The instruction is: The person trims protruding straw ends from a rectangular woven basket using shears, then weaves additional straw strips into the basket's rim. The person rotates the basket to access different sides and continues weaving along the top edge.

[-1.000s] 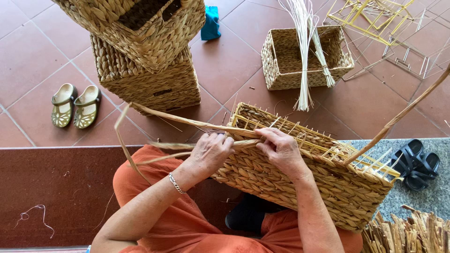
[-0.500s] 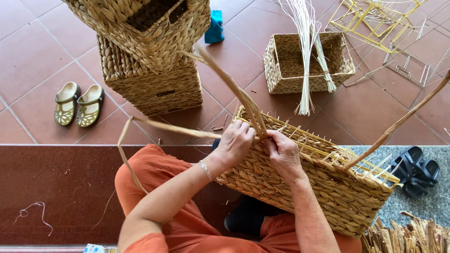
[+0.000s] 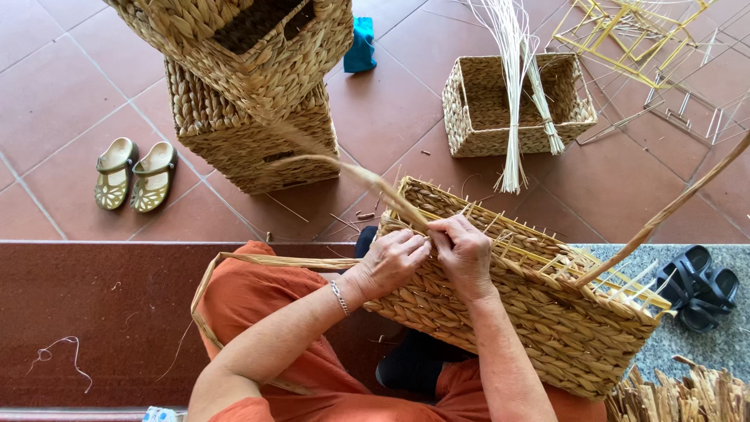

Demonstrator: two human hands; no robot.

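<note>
A half-woven rectangular straw basket [image 3: 539, 328] rests across my lap, its rim bristling with thin yellow stakes. My left hand [image 3: 391, 262] and my right hand [image 3: 462, 252] meet at the basket's near-left rim corner. Both pinch a long flat straw strand [image 3: 344, 168] that arcs up and to the left from the rim. A silver bracelet sits on my left wrist. A second strand loops over my orange-clad knee [image 3: 258, 297].
Two finished woven baskets [image 3: 250, 94] are stacked at upper left, a small square one [image 3: 476, 109] with a bundle of pale reeds [image 3: 516, 86] at upper middle. Gold sandals [image 3: 133, 173] lie left, black sandals [image 3: 699, 285] right. Wire frames [image 3: 648, 47] lie top right, straw scraps bottom right.
My left hand has moved right along the rim and closed in beside the right hand. The strand that stretched out leftward has swung up and now arcs overhead.
</note>
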